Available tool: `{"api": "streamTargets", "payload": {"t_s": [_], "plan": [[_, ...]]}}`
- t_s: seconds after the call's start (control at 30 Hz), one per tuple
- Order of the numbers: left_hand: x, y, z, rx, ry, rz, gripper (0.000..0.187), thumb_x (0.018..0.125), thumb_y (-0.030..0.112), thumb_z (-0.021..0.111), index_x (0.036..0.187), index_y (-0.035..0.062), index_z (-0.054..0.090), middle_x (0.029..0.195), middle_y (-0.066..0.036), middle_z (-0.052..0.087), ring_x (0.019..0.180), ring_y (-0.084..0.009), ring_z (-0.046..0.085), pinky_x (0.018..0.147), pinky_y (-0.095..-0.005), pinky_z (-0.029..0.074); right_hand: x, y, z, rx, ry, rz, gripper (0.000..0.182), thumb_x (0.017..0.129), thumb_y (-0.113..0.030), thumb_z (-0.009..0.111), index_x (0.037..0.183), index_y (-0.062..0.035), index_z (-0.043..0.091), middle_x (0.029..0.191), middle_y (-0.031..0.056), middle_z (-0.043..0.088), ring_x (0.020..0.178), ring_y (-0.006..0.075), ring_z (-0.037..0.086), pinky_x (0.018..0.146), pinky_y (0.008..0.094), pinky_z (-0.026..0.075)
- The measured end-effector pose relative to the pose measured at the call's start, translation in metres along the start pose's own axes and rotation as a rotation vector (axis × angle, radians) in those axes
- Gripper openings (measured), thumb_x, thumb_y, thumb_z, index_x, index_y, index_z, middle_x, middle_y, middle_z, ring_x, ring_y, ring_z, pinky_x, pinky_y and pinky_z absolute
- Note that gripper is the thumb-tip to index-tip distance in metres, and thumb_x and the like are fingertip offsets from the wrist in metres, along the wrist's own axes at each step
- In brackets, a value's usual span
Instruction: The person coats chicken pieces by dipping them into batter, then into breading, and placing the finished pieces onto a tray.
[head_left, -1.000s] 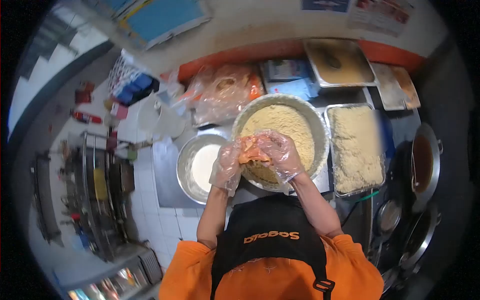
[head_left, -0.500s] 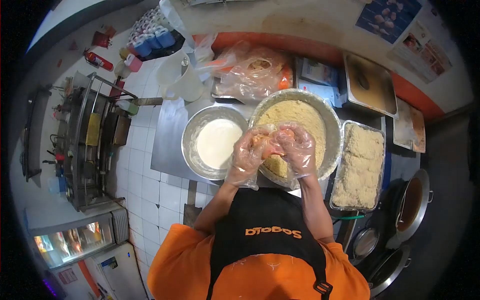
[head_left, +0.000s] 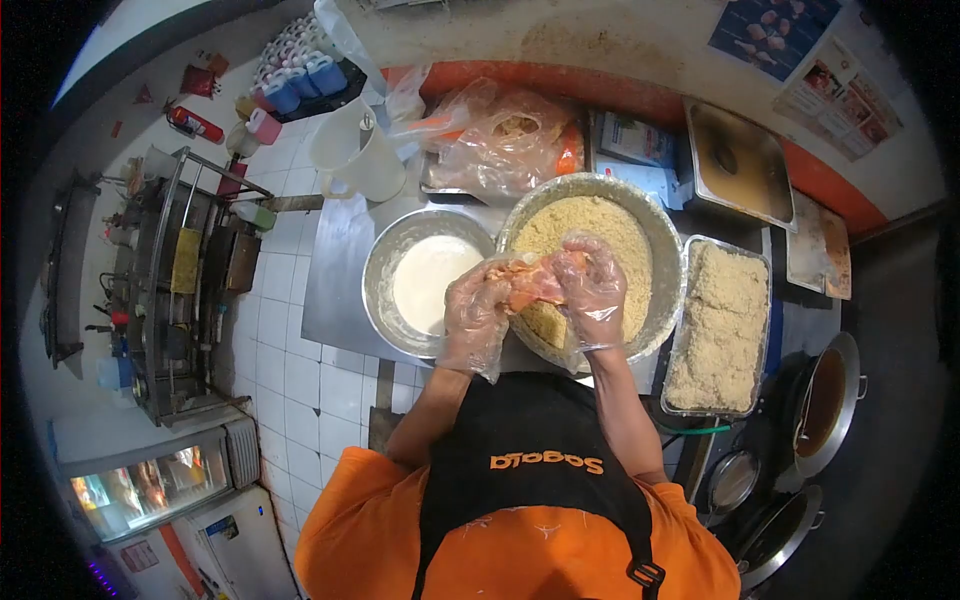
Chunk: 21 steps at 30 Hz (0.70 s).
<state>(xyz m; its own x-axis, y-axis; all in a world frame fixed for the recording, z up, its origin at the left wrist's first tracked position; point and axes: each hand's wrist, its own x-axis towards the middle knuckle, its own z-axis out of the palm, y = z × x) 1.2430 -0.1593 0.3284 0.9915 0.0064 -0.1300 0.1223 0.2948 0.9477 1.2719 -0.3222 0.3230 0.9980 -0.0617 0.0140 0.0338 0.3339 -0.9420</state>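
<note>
Both hands wear clear plastic gloves. A piece of raw meat (head_left: pixel 537 284) is stretched between them, over the near left part of a large metal bowl of yellowish crumbs (head_left: pixel 610 240). My left hand (head_left: pixel 477 308) grips the meat's left end, between the crumb bowl and a metal bowl of white batter (head_left: pixel 435 285). On the other end, the fingers of my right hand (head_left: pixel 594 295) are closed, above the crumbs.
A tray of crumb-coated pieces (head_left: pixel 715 330) lies right of the crumb bowl. Behind stand a plastic jug (head_left: pixel 360 155), a plastic bag of food (head_left: pixel 515 140) and a deep metal pan (head_left: pixel 745 165). Large pans (head_left: pixel 828 400) are at the lower right.
My hands have moved slightly apart, and the meat between them is stretched wider and shows more. My left hand has shifted a little left.
</note>
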Motion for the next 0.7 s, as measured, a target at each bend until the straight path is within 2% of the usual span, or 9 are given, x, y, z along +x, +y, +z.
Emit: {"api": "streamTargets", "payload": {"t_s": [0.1,0.17,0.3,0.47,0.5,0.57,0.6,0.67,0.7], "plan": [[-0.004,-0.002,-0.004,0.308,0.032,0.063,0.029,0.093,0.008,0.057,0.117,-0.0081,0.063,0.111,-0.011,0.067,0.101,-0.017,0.066,0.086,-0.029,0.054,0.0,0.002,0.0,-0.002,0.034,0.079,0.019,0.094,-0.001,0.069,0.111,-0.0004,0.061,0.108,0.0057,0.063,0.096,0.0108,0.062,0.083,0.0244,0.052],[-0.004,0.005,-0.001,-0.111,0.055,-0.105,0.031,0.091,0.004,0.053,0.119,-0.0083,0.061,0.109,-0.013,0.067,0.101,-0.018,0.066,0.086,-0.0301,0.054,0.003,0.004,0.0,0.06,0.022,0.074,0.017,0.095,-0.003,0.068,0.11,-0.0001,0.061,0.107,0.0058,0.063,0.095,0.01,0.061,0.082,0.0237,0.051],[0.005,0.018,-0.003,-0.368,0.022,-0.208,0.035,0.089,0.0,0.05,0.122,-0.007,0.058,0.105,-0.012,0.067,0.096,-0.0168,0.066,0.079,-0.0295,0.055,0.002,-0.005,0.006,-0.169,-0.012,-0.141,0.016,0.097,-0.005,0.067,0.111,0.0002,0.061,0.106,0.0055,0.063,0.093,0.0089,0.06,0.081,0.0232,0.05],[0.006,0.006,0.006,-0.126,-0.182,-0.124,0.036,0.094,0.008,0.06,0.127,-0.0036,0.056,0.101,-0.007,0.064,0.087,-0.0119,0.06,0.075,-0.0252,0.05,-0.004,0.001,0.008,-0.063,-0.032,-0.079,0.025,0.097,-0.006,0.067,0.119,0.0001,0.058,0.105,0.0051,0.063,0.09,0.0088,0.06,0.079,0.024,0.051],[0.006,0.005,0.008,-0.126,-0.18,-0.122,0.036,0.094,0.008,0.06,0.127,-0.0036,0.056,0.101,-0.007,0.064,0.087,-0.0119,0.06,0.075,-0.0252,0.05,-0.005,-0.001,0.006,-0.063,-0.035,-0.08,0.025,0.097,-0.006,0.067,0.119,0.0001,0.058,0.105,0.0051,0.063,0.09,0.0088,0.06,0.079,0.024,0.051],[0.006,0.001,0.01,0.102,-0.049,-0.032,0.037,0.094,0.009,0.066,0.128,-0.0009,0.056,0.099,-0.005,0.063,0.089,-0.0107,0.059,0.081,-0.0261,0.049,-0.007,-0.019,0.004,0.01,-0.061,0.157,0.037,0.093,-0.012,0.074,0.124,-0.0021,0.058,0.106,0.0051,0.062,0.088,0.011,0.062,0.076,0.0258,0.051],[0.005,0.0,0.011,0.099,-0.047,-0.031,0.037,0.094,0.009,0.066,0.128,-0.0009,0.056,0.099,-0.005,0.063,0.089,-0.0107,0.059,0.081,-0.0261,0.049,-0.003,-0.01,-0.005,-0.45,-0.124,-0.042,0.042,0.087,-0.021,0.08,0.121,-0.003,0.062,0.1,0.0072,0.066,0.084,0.0131,0.065,0.072,0.0303,0.053],[0.002,0.002,0.016,0.283,0.003,0.189,0.037,0.093,0.006,0.067,0.128,0.0005,0.056,0.108,-0.007,0.065,0.101,-0.0116,0.06,0.089,-0.029,0.051,0.001,-0.014,-0.014,-0.504,-0.224,-0.032,0.039,0.086,-0.022,0.08,0.116,-0.0025,0.065,0.096,0.0088,0.068,0.082,0.0137,0.066,0.072,0.0324,0.054],[0.0,0.002,0.018,0.282,0.005,0.189,0.037,0.093,0.006,0.067,0.128,0.0005,0.056,0.108,-0.007,0.065,0.101,-0.0116,0.06,0.089,-0.029,0.051,0.002,-0.016,-0.016,-0.553,-0.318,-0.021,0.036,0.084,-0.023,0.08,0.111,-0.0021,0.067,0.091,0.0103,0.07,0.08,0.0144,0.067,0.071,0.0346,0.055]]}}
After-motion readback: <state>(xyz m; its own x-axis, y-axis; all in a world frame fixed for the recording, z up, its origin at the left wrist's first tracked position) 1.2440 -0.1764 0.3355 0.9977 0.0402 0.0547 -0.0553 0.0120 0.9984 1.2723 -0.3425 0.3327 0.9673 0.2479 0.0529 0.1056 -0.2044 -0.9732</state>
